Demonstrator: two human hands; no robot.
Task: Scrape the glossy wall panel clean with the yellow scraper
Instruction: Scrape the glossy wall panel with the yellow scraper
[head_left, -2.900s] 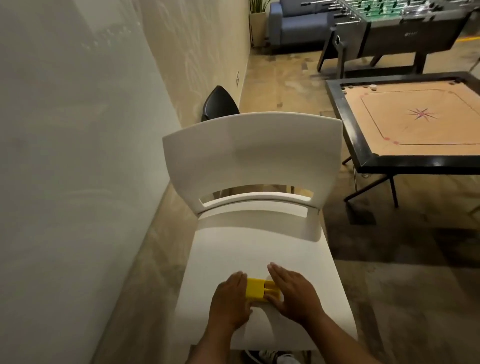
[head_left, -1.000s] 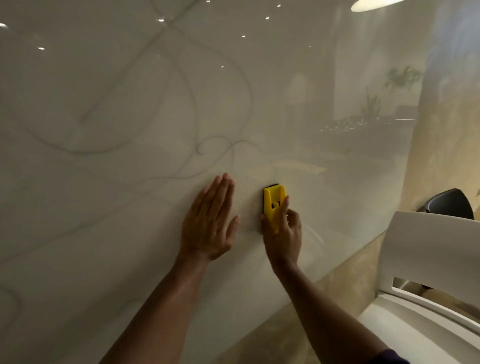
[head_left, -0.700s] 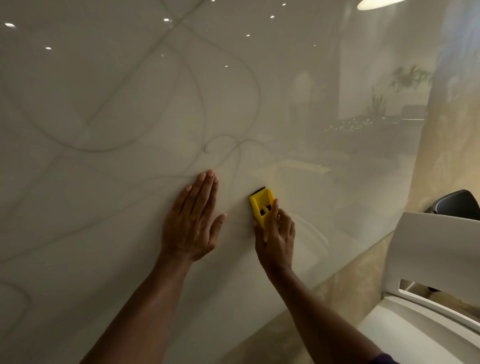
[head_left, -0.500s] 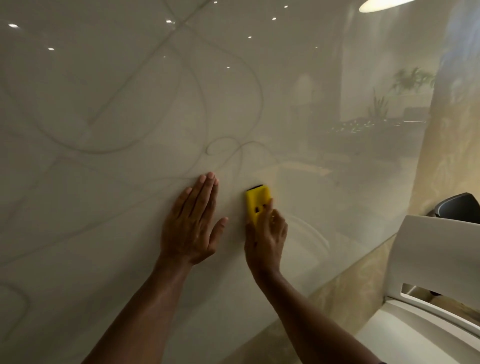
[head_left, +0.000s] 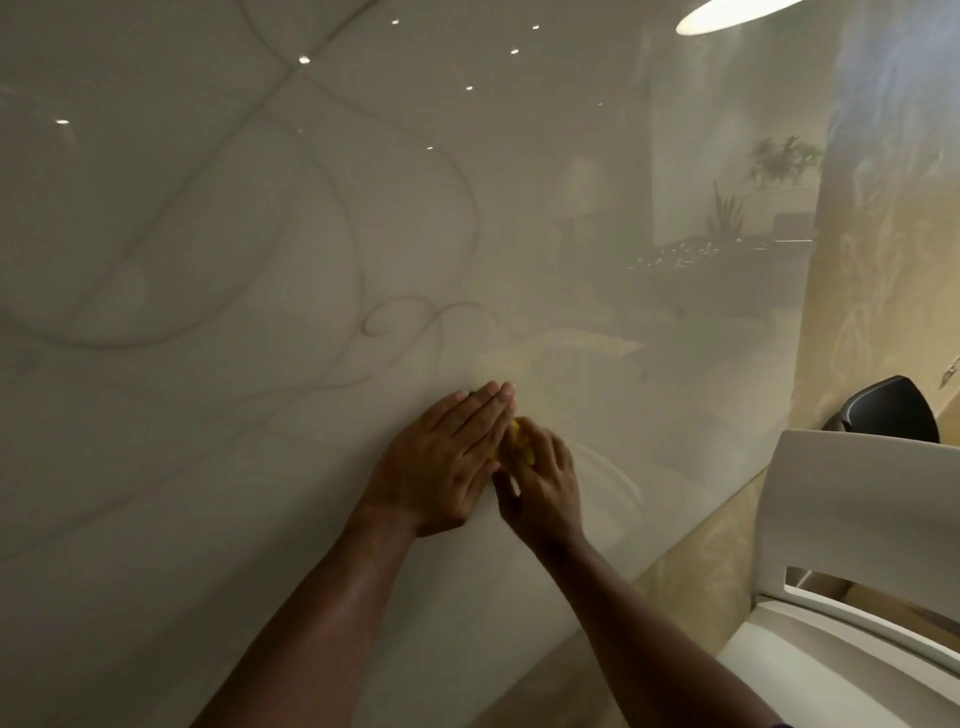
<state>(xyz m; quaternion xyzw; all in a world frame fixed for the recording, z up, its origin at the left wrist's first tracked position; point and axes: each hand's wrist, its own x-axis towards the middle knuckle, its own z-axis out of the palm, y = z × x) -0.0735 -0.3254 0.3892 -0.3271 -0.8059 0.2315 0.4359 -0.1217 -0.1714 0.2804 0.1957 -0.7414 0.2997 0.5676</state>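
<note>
The glossy wall panel (head_left: 260, 260), pale with faint grey swirl lines and mirrored ceiling lights, fills most of the view. My left hand (head_left: 447, 462) lies flat on it with straight fingers. Close beside it, my right hand (head_left: 540, 483) grips the yellow scraper (head_left: 521, 448) against the panel. Only a small yellow sliver of the scraper shows between the two hands; the rest is hidden by my fingers.
A white plastic chair (head_left: 852, 545) stands at the lower right, close to the wall. Behind it is a black chair back (head_left: 883, 418). A beige textured wall section (head_left: 883, 260) begins to the right of the glossy panel.
I took the scraper from the chair seat and turned to the wall. In the last half second my hands have come together, and my left hand now covers most of the scraper.
</note>
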